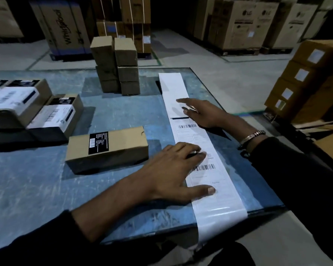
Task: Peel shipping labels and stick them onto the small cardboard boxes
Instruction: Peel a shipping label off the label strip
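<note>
A long white strip of shipping labels [210, 148] runs down the right side of the blue table [37, 189] and hangs over its near edge. My left hand [171, 173] lies flat on the strip's near part, fingers spread, pressing on a barcoded label. My right hand [202, 114] rests further up the strip, fingers spread over the edge of a label. A small cardboard box [108, 148] with a black sticker on top lies left of the strip, apart from both hands.
Two labelled boxes [54, 114] lie at the left edge. A double stack of plain small boxes [116, 66] stands at the back of the table. Stacked cartons [308, 79] stand right of the table. Large appliance cartons [236, 24] line the floor beyond.
</note>
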Action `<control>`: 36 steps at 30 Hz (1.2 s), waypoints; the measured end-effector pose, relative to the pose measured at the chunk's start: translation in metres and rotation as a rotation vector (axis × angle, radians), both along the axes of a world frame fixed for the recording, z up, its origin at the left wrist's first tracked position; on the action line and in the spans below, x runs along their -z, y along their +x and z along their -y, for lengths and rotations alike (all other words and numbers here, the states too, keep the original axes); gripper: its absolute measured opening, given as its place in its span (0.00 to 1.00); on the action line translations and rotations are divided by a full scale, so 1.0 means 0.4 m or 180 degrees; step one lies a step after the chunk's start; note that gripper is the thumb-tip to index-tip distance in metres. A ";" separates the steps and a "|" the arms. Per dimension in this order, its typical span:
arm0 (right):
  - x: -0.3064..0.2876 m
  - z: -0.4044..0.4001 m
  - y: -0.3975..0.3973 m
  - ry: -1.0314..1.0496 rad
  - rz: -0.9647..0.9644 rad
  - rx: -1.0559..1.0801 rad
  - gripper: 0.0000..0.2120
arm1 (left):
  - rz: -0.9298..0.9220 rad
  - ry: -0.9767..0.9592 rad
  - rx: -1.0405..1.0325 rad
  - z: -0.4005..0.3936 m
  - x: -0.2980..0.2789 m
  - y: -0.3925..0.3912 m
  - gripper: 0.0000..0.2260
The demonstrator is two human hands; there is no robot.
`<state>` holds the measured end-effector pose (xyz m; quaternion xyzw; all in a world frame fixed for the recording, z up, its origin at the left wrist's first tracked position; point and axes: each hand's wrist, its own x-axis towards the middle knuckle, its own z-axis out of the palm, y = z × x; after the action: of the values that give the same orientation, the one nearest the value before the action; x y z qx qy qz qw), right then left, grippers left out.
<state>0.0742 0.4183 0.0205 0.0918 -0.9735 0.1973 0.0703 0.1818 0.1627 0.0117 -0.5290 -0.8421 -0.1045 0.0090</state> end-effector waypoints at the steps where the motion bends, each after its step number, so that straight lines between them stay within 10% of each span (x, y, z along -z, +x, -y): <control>1: -0.012 0.012 0.034 -0.0056 -0.0128 -0.0003 0.21 | -0.0024 -0.0052 0.0020 0.003 -0.003 0.008 0.43; 13: 0.012 0.119 0.586 -0.1309 -0.0539 -0.0072 0.08 | -0.0226 0.0163 -0.0121 0.057 -0.024 0.099 0.46; 22: 0.048 0.140 0.633 -0.1089 -0.0124 -0.0184 0.15 | -0.0235 0.1855 -0.1083 0.185 0.023 0.333 0.10; 31: 0.068 0.142 0.658 -0.0909 -0.0487 -0.0398 0.07 | 0.0858 0.1733 -0.2141 0.126 0.118 0.451 0.15; 36: 0.098 0.157 0.705 -0.1158 -0.0901 -0.0518 0.04 | 0.2669 0.2868 -0.2021 0.078 0.138 0.457 0.05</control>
<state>0.3561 0.3553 -0.0186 0.1825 -0.8918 0.3595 0.2052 0.3648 0.1315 -0.0434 -0.1164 -0.7631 -0.6321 -0.0682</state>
